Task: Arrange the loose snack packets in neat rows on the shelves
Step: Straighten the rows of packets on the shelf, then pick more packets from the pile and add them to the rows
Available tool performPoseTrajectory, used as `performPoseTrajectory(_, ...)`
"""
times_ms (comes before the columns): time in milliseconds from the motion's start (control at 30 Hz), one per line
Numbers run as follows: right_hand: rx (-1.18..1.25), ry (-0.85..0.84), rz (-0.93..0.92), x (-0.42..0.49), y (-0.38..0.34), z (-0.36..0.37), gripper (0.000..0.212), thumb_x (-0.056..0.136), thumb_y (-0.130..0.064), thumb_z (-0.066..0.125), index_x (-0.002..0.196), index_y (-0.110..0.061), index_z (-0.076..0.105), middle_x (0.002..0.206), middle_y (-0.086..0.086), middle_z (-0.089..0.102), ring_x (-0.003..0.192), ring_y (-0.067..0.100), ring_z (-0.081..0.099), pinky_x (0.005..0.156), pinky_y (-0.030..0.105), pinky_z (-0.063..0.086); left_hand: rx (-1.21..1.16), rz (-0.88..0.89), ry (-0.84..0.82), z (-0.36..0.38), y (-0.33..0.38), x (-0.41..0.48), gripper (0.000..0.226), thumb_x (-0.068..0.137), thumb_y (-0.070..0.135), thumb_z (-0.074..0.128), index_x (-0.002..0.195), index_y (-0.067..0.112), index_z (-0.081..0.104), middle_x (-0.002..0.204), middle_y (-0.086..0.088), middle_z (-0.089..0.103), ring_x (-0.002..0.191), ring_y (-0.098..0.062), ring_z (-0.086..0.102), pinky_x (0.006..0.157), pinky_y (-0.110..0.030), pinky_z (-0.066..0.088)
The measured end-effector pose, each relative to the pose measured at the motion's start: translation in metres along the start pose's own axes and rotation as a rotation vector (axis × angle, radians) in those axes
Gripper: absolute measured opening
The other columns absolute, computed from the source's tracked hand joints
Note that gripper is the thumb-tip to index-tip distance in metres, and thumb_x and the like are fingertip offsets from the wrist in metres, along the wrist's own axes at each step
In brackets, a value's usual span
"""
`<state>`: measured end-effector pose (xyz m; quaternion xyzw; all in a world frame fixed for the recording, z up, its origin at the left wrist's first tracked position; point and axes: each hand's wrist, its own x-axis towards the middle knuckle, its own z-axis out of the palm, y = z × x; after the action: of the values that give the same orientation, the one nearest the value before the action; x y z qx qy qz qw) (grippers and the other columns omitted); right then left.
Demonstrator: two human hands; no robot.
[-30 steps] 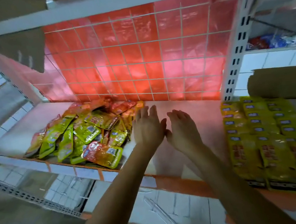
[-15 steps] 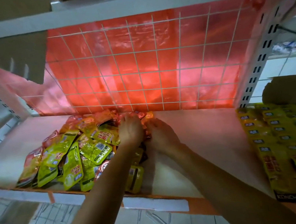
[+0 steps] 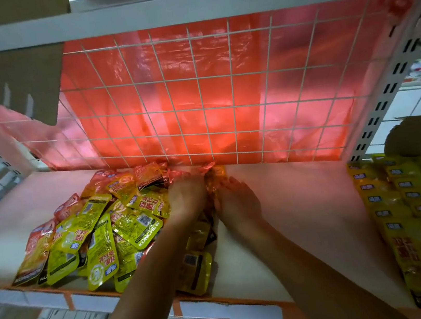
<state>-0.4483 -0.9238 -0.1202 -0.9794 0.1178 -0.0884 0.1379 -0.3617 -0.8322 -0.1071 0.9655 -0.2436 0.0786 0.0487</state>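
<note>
A loose heap of yellow and orange snack packets (image 3: 91, 231) covers the left half of the white shelf (image 3: 297, 201). My left hand (image 3: 186, 198) and my right hand (image 3: 237, 201) sit close together at the heap's back right corner, near the wire grid. Between them they grip a small bunch of orange packets (image 3: 213, 179), fingers curled over it. My left forearm hides part of the heap, and a yellow packet (image 3: 196, 270) lies under it at the shelf's front edge. Neat rows of yellow packets (image 3: 412, 200) fill the neighbouring shelf on the right.
A white wire grid (image 3: 194, 93) backed by red plastic sheet closes the shelf's rear. A slotted upright (image 3: 377, 112) divides the two shelves. A brown roll (image 3: 418, 133) lies behind the neat rows. Cardboard (image 3: 15, 87) hangs at upper left. An orange strip (image 3: 225, 304) edges the front.
Both hands moved from above the bare shelf middle to the back of the heap and closed on a bunch of packets. The view shifted closer and to the left.
</note>
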Motion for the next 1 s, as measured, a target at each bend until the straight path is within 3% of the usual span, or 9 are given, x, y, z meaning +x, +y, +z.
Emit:
performPoseTrajectory(133, -0.008, 0.007, -0.017, -0.007, 0.009, 0.000, 0.040, 0.097, -0.030, 0.040, 0.134, -0.021, 0.049, 0.140, 0.000, 0.049, 0.129, 0.022, 0.039, 0.104, 0.034, 0.031, -0.173, -0.054, 0.085, -0.011, 0.007, 0.002, 0.018, 0.092, 0.016, 0.048, 0.109, 0.012, 0.053, 0.098, -0.015, 0.069, 0.090, -0.037, 0.067, 0.062, -0.036, 0.041)
performPoseTrajectory(267, -0.016, 0.030, 0.017, -0.016, 0.022, -0.005, 0.042, 0.098, -0.032, 0.038, 0.137, -0.023, 0.047, 0.143, -0.002, 0.046, 0.132, 0.022, 0.037, 0.107, 0.033, 0.029, -0.280, 0.022, 0.228, -0.023, 0.016, 0.000, 0.020, 0.086, 0.012, 0.049, 0.106, 0.010, 0.051, 0.090, -0.018, 0.067, 0.083, -0.040, 0.063, 0.057, -0.035, 0.035)
performPoseTrajectory(400, -0.047, -0.016, 0.070, -0.024, 0.036, -0.011, 0.043, 0.098, -0.030, 0.037, 0.139, -0.019, 0.044, 0.147, -0.001, 0.042, 0.138, 0.023, 0.031, 0.111, 0.033, 0.025, -0.415, 0.040, 0.266, -0.032, 0.030, -0.003, 0.031, 0.093, 0.035, 0.052, 0.104, 0.006, 0.053, 0.085, -0.021, 0.067, 0.078, -0.043, 0.061, 0.057, -0.036, 0.032)
performPoseTrajectory(500, -0.003, -0.033, 0.150, -0.028, 0.042, -0.021, 0.040, 0.097, -0.024, 0.038, 0.134, -0.015, 0.051, 0.142, 0.005, 0.049, 0.140, 0.023, 0.032, 0.113, 0.031, 0.025, -0.587, -0.017, 0.224, -0.028, 0.041, -0.002, 0.019, 0.094, 0.017, 0.046, 0.098, 0.002, 0.056, 0.085, -0.024, 0.067, 0.082, -0.045, 0.062, 0.060, -0.040, 0.036)
performPoseTrajectory(600, 0.312, 0.160, 0.269, -0.030, 0.041, -0.033, 0.031, 0.099, -0.023, 0.040, 0.117, -0.009, 0.062, 0.121, 0.014, 0.063, 0.119, 0.031, 0.053, 0.095, 0.035, 0.040, -0.737, -0.111, 0.113, -0.022, 0.050, -0.005, 0.022, 0.098, 0.011, 0.042, 0.100, 0.003, 0.062, 0.097, -0.022, 0.067, 0.092, -0.040, 0.060, 0.064, -0.032, 0.030)
performPoseTrajectory(700, 0.734, 0.226, 0.465, -0.031, 0.043, -0.042, 0.039, 0.096, -0.032, 0.052, 0.129, -0.011, 0.053, 0.117, 0.009, 0.066, 0.110, 0.030, 0.059, 0.087, 0.033, 0.044, -0.866, -0.118, -0.026, -0.017, 0.062, -0.013, 0.024, 0.100, 0.015, 0.040, 0.097, 0.008, 0.063, 0.100, -0.017, 0.067, 0.092, -0.034, 0.060, 0.070, -0.034, 0.042)
performPoseTrajectory(800, 0.878, 0.271, 0.566, -0.034, 0.049, -0.042, 0.045, 0.088, -0.024, 0.064, 0.130, -0.015, 0.051, 0.115, 0.005, 0.065, 0.106, 0.024, 0.061, 0.082, 0.026, 0.044, -0.992, -0.087, -0.150, -0.019, 0.077, -0.021, 0.027, 0.100, 0.017, 0.039, 0.096, 0.019, 0.066, 0.101, -0.009, 0.069, 0.090, -0.025, 0.061, 0.078, -0.034, 0.049)
performPoseTrajectory(900, 0.897, 0.351, 0.647, -0.040, 0.058, -0.045, 0.042, 0.086, -0.014, 0.059, 0.127, -0.018, 0.052, 0.114, 0.007, 0.065, 0.103, 0.026, 0.061, 0.084, 0.033, 0.049, -0.878, -0.025, -0.111, -0.021, 0.084, -0.028, 0.031, 0.095, 0.012, 0.042, 0.107, 0.015, 0.070, 0.105, -0.009, 0.069, 0.097, -0.029, 0.062, 0.082, -0.034, 0.051)
performPoseTrajectory(1000, 0.863, 0.363, 0.666, -0.046, 0.068, -0.049, 0.040, 0.088, -0.016, 0.058, 0.127, -0.018, 0.051, 0.116, 0.007, 0.065, 0.103, 0.026, 0.061, 0.083, 0.032, 0.047, -0.483, 0.096, -0.030, -0.015, 0.085, -0.031, 0.028, 0.095, 0.019, 0.047, 0.115, 0.007, 0.063, 0.113, -0.017, 0.064, 0.105, -0.035, 0.056, 0.085, -0.037, 0.042)
